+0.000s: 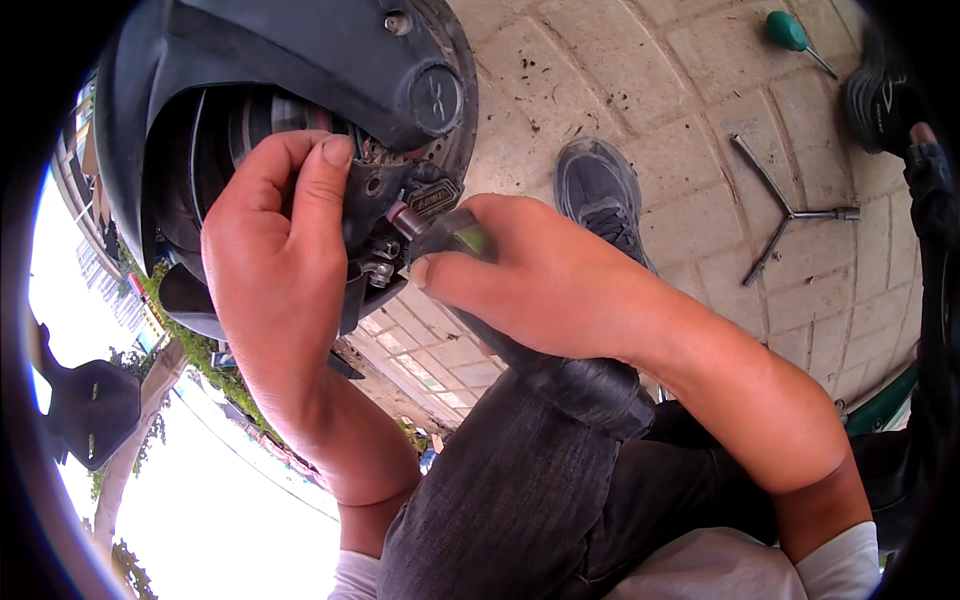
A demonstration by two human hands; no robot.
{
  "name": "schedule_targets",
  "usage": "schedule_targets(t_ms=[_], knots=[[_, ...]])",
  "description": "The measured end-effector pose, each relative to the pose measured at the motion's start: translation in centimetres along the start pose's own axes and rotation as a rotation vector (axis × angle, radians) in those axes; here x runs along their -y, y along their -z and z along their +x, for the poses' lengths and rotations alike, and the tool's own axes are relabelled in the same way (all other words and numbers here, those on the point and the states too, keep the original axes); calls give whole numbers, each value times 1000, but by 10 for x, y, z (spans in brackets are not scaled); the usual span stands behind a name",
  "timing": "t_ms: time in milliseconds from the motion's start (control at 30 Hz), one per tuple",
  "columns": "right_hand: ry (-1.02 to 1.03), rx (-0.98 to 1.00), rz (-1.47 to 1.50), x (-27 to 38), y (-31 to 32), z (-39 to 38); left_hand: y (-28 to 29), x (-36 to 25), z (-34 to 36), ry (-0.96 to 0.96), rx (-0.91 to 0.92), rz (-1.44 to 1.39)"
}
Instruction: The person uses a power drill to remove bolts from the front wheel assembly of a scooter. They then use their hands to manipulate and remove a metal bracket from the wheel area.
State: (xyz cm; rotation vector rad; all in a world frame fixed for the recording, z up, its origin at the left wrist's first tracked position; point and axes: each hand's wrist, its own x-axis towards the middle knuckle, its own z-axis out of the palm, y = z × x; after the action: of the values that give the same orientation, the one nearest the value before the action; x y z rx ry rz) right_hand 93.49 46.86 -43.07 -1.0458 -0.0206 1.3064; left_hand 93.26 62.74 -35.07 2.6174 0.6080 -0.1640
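My right hand (pixel 530 265) is wrapped round a black cordless impact wrench with a green patch (pixel 590 395). Its metal socket (pixel 404 219) points at the dark bracket (pixel 372 186) beside the wheel. Just left of the tool, my left hand (pixel 285 215) is closed, thumb and forefinger pinched together at the edge of the wheel opening. Whatever lies between those fingertips is too small or hidden to make out. Both hands work at a black vehicle fender (pixel 300 60), scuffed and dusty, which covers part of the wheel. Shiny bolts or fittings (pixel 378 270) sit below the socket.
On the paved ground to the right lie a three-armed socket wrench (pixel 790 214) and a green-handled screwdriver (pixel 788 32). A dark shoe (pixel 598 190) stands beyond my right hand. Another person's shoe (pixel 880 100) is at the far right edge. My dark-trousered leg (pixel 500 480) is bent below the tool.
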Motion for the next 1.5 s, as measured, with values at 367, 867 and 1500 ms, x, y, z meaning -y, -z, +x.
schedule_targets(t_ms=[367, 867, 1500], knots=[[9, 4, 28, -1, 1, 0, 0, -1, 0, 1, 5, 9], [-29, -20, 76, 3, 6, -4, -1, -2, 0, 9, -1, 6], [-82, -72, 21, 11, 11, -7, 0, -1, 1, -39, -1, 37]])
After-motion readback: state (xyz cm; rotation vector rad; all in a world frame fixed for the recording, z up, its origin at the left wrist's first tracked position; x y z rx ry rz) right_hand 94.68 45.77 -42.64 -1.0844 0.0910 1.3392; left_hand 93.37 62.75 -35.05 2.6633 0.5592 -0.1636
